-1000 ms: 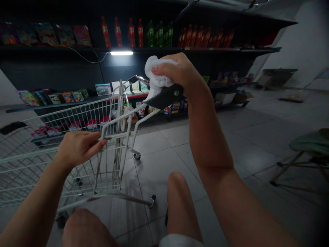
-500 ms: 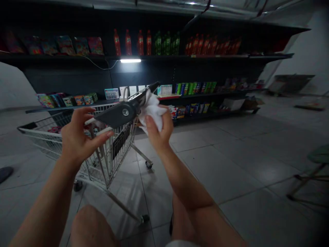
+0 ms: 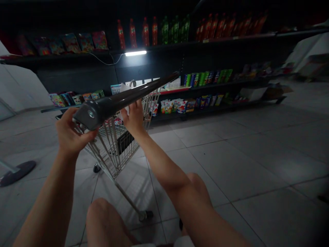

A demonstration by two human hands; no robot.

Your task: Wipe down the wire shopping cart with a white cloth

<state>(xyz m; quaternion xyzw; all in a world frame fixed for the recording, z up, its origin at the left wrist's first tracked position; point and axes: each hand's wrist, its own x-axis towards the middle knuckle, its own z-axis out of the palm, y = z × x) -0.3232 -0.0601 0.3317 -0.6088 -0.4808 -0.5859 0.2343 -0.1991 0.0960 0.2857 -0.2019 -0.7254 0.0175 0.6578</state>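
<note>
Two grips: my left fingers (image 3: 67, 116) clasp the likely rigid handle (image 3: 133, 92) at its near end; right fingers (image 3: 133, 108) clutch soft-looking cloth (image 3: 125, 88).

the person's left hand (image 3: 70, 135) clasps the near end of a smooth dark grey plastic handle (image 3: 136, 92) on a pale metal wire shopping cart (image 3: 127, 197), while the right hand (image 3: 134, 118) presses a crumpled white cloth (image 3: 125, 88) around the bar from beneath. beyond the cart, a long black shelf unit (image 3: 79, 77) bears upright red plastic bottles (image 3: 145, 32) and green plastic bottles (image 3: 176, 31) above a lit white tube lamp (image 3: 135, 53).
</note>
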